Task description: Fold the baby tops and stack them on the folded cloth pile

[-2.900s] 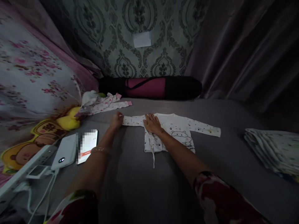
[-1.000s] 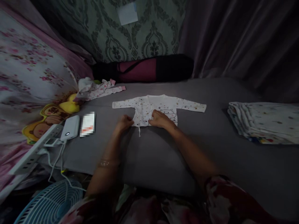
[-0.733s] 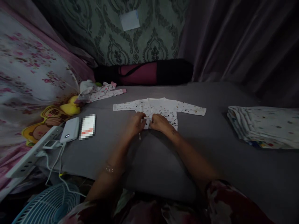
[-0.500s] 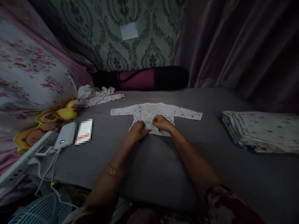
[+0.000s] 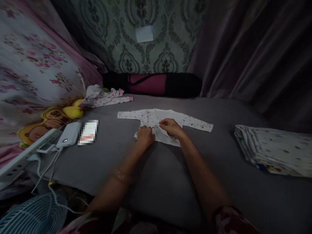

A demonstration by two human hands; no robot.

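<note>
A small white baby shirt (image 5: 168, 115) with tiny prints lies spread on the grey bed sheet, both long sleeves stretched out sideways. My right hand (image 5: 172, 126) pinches the cloth near the middle of its front, where the panel is slightly raised. Against the lower left of the body, my left hand (image 5: 145, 135) is closed with curled fingers on the fabric near the hem. Its fingertips are mostly hidden behind the knuckles.
A folded stack of printed cloth (image 5: 275, 148) sits at right. At left lie a white power bank (image 5: 69, 134), a power strip (image 5: 31, 152) with cables, a blurred card (image 5: 88, 132) and yellow plush toys (image 5: 74, 110). A long black-and-maroon bag (image 5: 148, 84) lines the wall; a blue fan (image 5: 36, 214) stands below.
The left hand's thumb has drawn in and its fingers have curled. The right hand still pinches the shirt's front, where the lower panel looks more lifted. The view has shifted slightly.
</note>
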